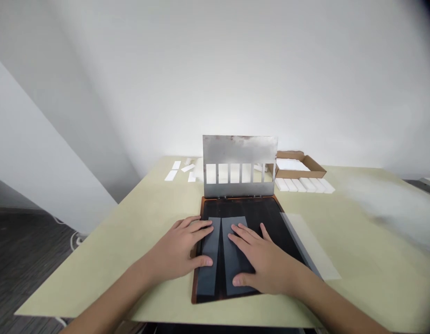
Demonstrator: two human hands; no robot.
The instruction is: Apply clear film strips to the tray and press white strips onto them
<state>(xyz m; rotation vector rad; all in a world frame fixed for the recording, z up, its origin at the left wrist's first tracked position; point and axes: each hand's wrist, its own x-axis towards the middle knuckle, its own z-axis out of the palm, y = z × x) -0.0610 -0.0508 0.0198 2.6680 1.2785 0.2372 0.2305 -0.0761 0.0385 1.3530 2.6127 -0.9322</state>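
A black board [251, 208] with an orange-brown edge lies flat on the table, a metal plate [239, 148] with rectangular cut-outs standing upright on hinges at its far edge. Two thin translucent strips rest side by side on the board, with a narrow gap between them. My left hand [176, 250] has its fingers spread on the left strip [208, 278] and the board's left edge. With fingers apart, my right hand [261, 262] presses on the second strip [230, 253]. Another translucent strip [310, 243] lies partly over the board's right edge and partly on the table.
At the back right stands an open cardboard box [317, 169] holding white sheets [292, 164]. Before it lies a row of white stacks [305, 185]. Several small white cards [171, 175] lie at the back left. A white wall [242, 69] rises behind the pale yellow table [138, 232].
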